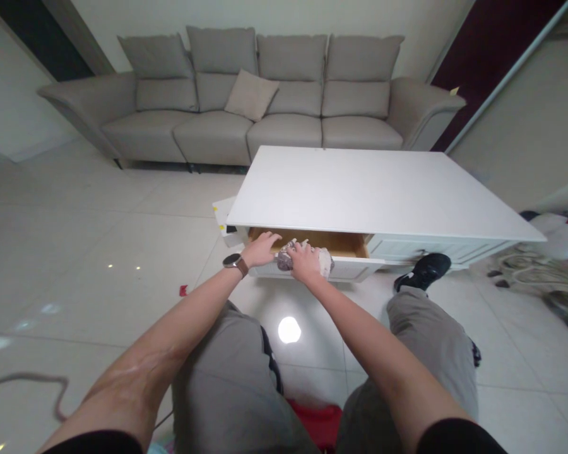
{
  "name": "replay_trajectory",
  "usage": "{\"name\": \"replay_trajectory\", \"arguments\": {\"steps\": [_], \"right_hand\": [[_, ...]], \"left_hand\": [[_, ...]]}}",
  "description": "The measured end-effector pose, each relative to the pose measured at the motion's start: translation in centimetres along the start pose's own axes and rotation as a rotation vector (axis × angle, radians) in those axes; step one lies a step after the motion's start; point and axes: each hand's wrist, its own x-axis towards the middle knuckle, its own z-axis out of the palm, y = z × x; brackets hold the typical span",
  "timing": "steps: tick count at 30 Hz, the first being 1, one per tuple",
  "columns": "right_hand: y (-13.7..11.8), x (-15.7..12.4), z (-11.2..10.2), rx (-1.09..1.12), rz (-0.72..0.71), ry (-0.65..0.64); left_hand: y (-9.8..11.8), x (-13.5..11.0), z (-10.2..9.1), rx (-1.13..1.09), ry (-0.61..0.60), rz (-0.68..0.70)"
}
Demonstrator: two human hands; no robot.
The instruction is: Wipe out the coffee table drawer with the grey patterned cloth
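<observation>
A drawer (348,244) with a wooden inside is pulled out from the white coffee table (360,189). Bunched over its front edge is a crumpled grey-and-white cloth (325,261). My right hand (304,260) is wrapped round this cloth and presses it at the drawer front. To its left, my left hand (262,249) is at the drawer's left end, fingers stretched over the opening and holding nothing; whether it touches the rim I cannot tell. A watch (235,263) is on my left wrist.
A grey sofa (284,129) with a loose cushion (252,94) stands behind the table. A white box (224,217) is on the floor at the table's left. A small red scrap (183,290) and a cable (38,377) lie on the tiles. Cords and bags lie at right.
</observation>
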Motion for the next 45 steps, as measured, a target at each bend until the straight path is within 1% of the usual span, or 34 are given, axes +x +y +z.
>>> {"name": "replay_trajectory", "arguments": {"steps": [2, 4, 5, 6, 8, 10, 12, 13, 14, 16, 17, 19, 21, 23, 27, 30, 34, 37, 40, 42, 45], "right_hand": [[0.0, 0.6, -0.2, 0.027, -0.036, -0.022], [0.8, 1.2, -0.4, 0.079, -0.074, -0.059], [1.4, 1.4, -0.6, 0.120, -0.097, -0.078], [2.3, 1.5, -0.7, 0.172, -0.124, -0.096], [4.4, 1.5, -1.0, 0.303, -0.197, -0.119], [7.2, 1.1, -1.2, 0.438, -0.282, -0.109], [10.5, 0.0, -1.2, 0.499, -0.308, -0.100], [12.3, -0.7, -1.0, 0.483, -0.279, -0.110], [14.0, -1.5, -0.8, 0.433, -0.222, -0.138], [17.0, -3.4, -0.1, 0.275, -0.060, -0.221], [18.1, -4.2, 0.4, 0.199, -0.004, -0.250], [19.3, -5.5, 1.4, 0.094, 0.061, -0.231], [19.2, -6.0, 2.1, 0.051, 0.089, -0.166], [18.3, -5.7, 2.3, 0.041, 0.105, -0.137], [16.6, -4.3, 1.8, 0.069, 0.100, -0.193], [16.3, -3.8, 1.3, 0.075, 0.121, -0.247], [16.4, -3.7, 1.1, 0.079, 0.098, -0.279], [16.5, -3.8, 1.3, 0.079, 0.078, -0.278], [16.4, -3.9, 1.4, 0.061, 0.062, -0.257], [16.4, -4.0, 1.4, 0.047, 0.055, -0.248], [16.4, -4.2, 1.3, 0.039, 0.043, -0.240]], "left_hand": [[1.6, 0.5, 0.6, -0.097, -0.005, 0.101], [3.2, 1.0, 1.2, -0.150, -0.034, 0.180], [3.9, 1.3, 1.5, -0.158, -0.051, 0.194], [4.7, 1.6, 1.7, -0.154, -0.070, 0.186], [6.0, 2.1, 1.9, -0.124, -0.119, 0.129], [7.0, 2.6, 2.0, -0.063, -0.168, 0.062], [7.7, 3.2, 2.0, 0.034, -0.210, 0.034], [8.0, 3.4, 2.1, 0.087, -0.224, 0.029], [8.3, 3.7, 2.2, 0.137, -0.233, 0.023], [8.9, 4.1, 2.5, 0.214, -0.230, 0.021], [9.3, 4.3, 2.8, 0.243, -0.215, 0.021], [10.4, 4.7, 3.7, 0.292, -0.183, 0.027], [11.6, 5.0, 5.0, 0.328, -0.164, 0.047], [12.9, 5.3, 6.4, 0.341, -0.134, 0.066], [14.6, 6.2, 8.9, 0.338, -0.066, 0.054], [15.1, 6.7, 10.0, 0.360, -0.042, 0.034], [15.1, 6.3, 10.3, 0.377, 0.015, 0.053], [14.4, 5.3, 9.7, 0.372, 0.038, 0.060], [12.7, 3.8, 8.6, 0.336, 0.023, -0.001], [10.9, 2.4, 7.6, 0.301, 0.012, -0.065], [7.1, -0.1, 6.3, 0.267, 0.034, -0.141]]}}
